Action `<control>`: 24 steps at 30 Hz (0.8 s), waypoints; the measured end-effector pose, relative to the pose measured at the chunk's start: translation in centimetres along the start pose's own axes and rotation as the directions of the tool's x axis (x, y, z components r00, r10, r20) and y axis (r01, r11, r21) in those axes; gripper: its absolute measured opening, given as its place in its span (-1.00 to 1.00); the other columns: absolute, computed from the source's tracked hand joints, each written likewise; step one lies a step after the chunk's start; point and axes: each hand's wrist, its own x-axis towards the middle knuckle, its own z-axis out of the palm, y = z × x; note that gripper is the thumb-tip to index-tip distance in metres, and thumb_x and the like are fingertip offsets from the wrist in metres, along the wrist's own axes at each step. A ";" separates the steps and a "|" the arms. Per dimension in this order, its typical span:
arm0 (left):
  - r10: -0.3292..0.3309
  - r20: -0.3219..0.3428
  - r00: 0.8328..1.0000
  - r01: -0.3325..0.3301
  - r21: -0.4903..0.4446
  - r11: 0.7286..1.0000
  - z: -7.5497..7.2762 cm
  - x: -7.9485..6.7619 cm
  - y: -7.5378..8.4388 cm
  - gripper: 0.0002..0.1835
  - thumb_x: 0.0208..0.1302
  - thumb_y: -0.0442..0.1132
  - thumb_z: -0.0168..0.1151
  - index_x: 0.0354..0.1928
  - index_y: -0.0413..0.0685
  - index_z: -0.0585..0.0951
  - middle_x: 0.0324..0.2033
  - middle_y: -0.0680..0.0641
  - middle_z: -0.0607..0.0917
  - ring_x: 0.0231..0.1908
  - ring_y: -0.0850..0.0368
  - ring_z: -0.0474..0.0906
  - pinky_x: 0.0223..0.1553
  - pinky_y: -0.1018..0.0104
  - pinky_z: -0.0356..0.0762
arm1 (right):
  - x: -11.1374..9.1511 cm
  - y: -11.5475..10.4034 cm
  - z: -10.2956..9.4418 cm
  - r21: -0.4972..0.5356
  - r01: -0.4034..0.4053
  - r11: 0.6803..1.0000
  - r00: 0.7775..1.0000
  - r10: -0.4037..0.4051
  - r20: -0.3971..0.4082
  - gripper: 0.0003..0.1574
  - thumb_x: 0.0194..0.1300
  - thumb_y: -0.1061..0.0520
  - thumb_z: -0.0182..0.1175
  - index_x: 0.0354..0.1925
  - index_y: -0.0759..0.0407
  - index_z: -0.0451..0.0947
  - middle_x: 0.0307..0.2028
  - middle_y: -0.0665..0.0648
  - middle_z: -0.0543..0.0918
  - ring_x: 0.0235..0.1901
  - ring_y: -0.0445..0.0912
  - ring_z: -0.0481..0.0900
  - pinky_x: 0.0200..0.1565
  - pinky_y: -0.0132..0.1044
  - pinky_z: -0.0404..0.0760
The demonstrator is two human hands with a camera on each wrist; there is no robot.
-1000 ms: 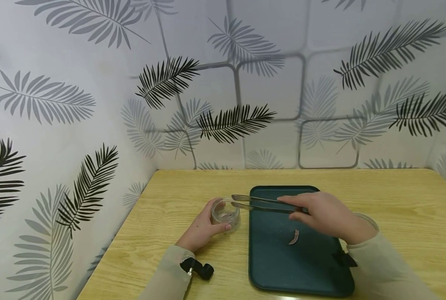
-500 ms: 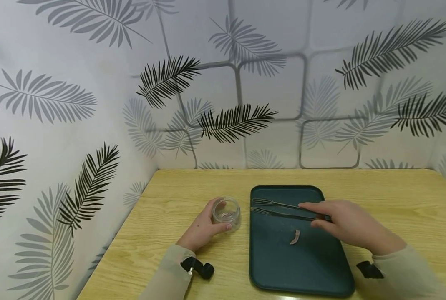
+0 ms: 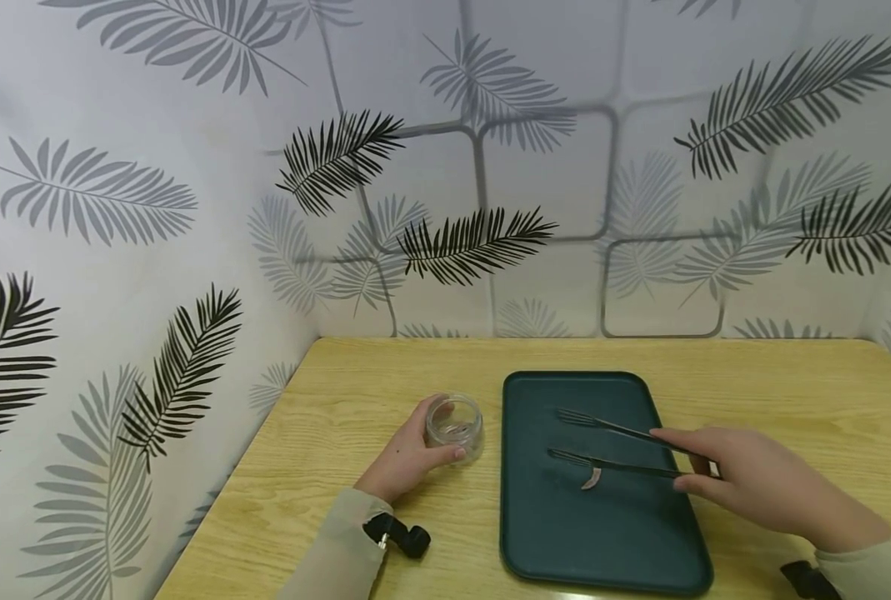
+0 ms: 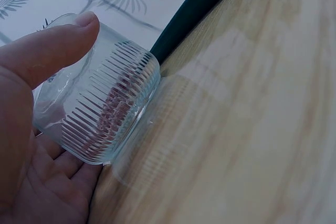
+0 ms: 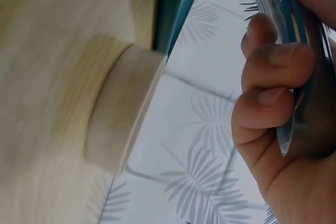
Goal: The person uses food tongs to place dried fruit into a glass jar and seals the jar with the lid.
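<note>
My left hand (image 3: 407,454) holds a clear glass jar (image 3: 472,447) that stands on the table, thumb on the near side. In the left wrist view, small pinkish-brown pieces (image 4: 113,109) show through the jar's ribbed wall (image 4: 84,124). My right hand (image 3: 768,483) grips metal tongs (image 3: 625,466) with fork-like tips. Their two arms are spread apart over the dark green tray (image 3: 603,542). A small curved pinkish strip (image 3: 590,481) lies on the tray, partly covered by the nearer tong arm. In the right wrist view, curled fingers wrap the tongs' handle (image 5: 315,124).
A low round wooden-looking dish or lid (image 5: 123,111) sits on the table at the tray's right, hidden behind my right hand in the head view. The wood-grain table (image 3: 355,375) meets a leaf-patterned wall (image 3: 535,283) at the back and left.
My right hand has carried the tongs from the jar's rim rightwards and nearer, over the tray to the strip. The tong arms have spread wider. My left hand has stayed on the jar.
</note>
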 end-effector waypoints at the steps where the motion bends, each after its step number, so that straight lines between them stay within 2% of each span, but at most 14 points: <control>1: -0.001 0.000 1.000 0.001 0.001 1.000 0.0 0.0 0.0 -0.02 0.18 0.08 0.51 0.55 0.26 0.15 0.42 0.10 0.38 0.40 0.08 0.27 0.39 -0.06 0.17 | -0.3 0.1 0.0 0.000 -0.003 1.000 1.000 0.003 -0.006 -0.29 0.31 -0.15 0.36 0.37 -0.04 0.50 -0.50 -0.30 0.33 -0.54 -0.39 0.27 -0.45 -0.39 0.29; 4: 0.002 0.000 1.000 -0.002 0.006 1.000 0.1 0.0 0.2 -0.02 0.19 0.08 0.50 0.55 0.26 0.15 0.42 0.09 0.37 0.40 0.08 0.28 0.38 -0.05 0.18 | -1.2 0.5 0.1 0.004 -0.043 0.999 0.999 0.043 0.012 -0.28 0.31 -0.20 0.34 0.36 -0.06 0.50 -0.48 -0.28 0.33 -0.51 -0.39 0.29 -0.44 -0.37 0.30; 11: -0.001 -0.003 1.000 0.001 0.028 1.000 0.1 -0.1 0.4 -0.02 0.19 0.08 0.50 0.56 0.25 0.15 0.42 0.10 0.37 0.39 0.10 0.29 0.38 -0.01 0.20 | -2.9 1.1 0.2 0.027 -0.151 0.988 0.980 0.146 0.133 -0.21 0.28 -0.32 0.29 0.38 -0.09 0.47 -0.53 -0.25 0.36 -0.57 -0.35 0.29 -0.47 -0.34 0.30; 18: -0.007 -0.009 1.000 0.007 0.028 1.000 0.1 -0.1 0.4 -0.04 0.20 0.04 0.50 0.55 0.26 0.16 0.41 0.08 0.38 0.37 0.08 0.31 0.37 -0.03 0.20 | -3.4 1.4 0.6 0.064 -0.188 0.980 0.967 0.174 0.184 -0.18 0.27 -0.37 0.27 0.38 -0.08 0.48 -0.58 -0.22 0.36 -0.58 -0.33 0.29 -0.50 -0.34 0.29; 24: -0.006 -0.005 1.000 0.006 0.020 1.000 0.1 -0.1 0.6 -0.04 0.20 0.03 0.50 0.55 0.25 0.15 0.42 0.09 0.38 0.38 0.08 0.30 0.38 -0.03 0.20 | -3.6 1.8 0.7 0.066 -0.206 0.976 0.960 0.188 0.205 -0.19 0.29 -0.33 0.27 0.40 -0.07 0.48 -0.27 -0.30 0.62 -0.46 -0.35 0.36 -0.43 -0.33 0.35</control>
